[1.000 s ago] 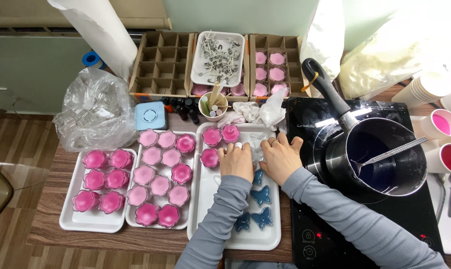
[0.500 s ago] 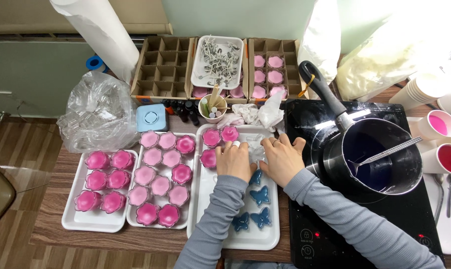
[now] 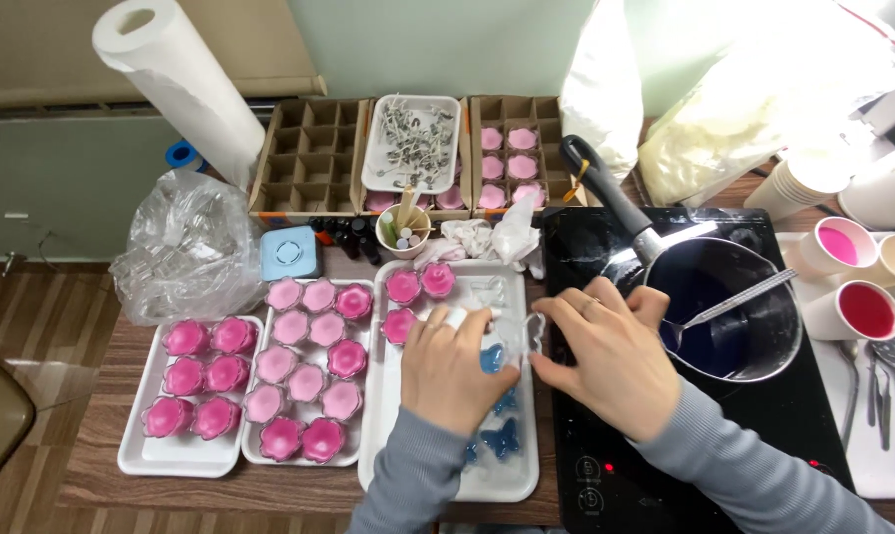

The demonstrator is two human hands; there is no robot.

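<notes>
While both hands pinch a clear mould (image 3: 512, 331) over the white tray (image 3: 438, 475), my left hand (image 3: 455, 368) steadies one end and my right hand (image 3: 606, 354) the other, above the blue butterflies (image 3: 502, 440)

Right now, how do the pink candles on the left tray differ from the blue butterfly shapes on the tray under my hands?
The pink candles are round and flower-edged in neat rows; the blue butterfly shapes are flat, winged and fewer. The pink candles lie untouched; the butterflies sit partly under the left hand. Both rest on white trays.
</notes>
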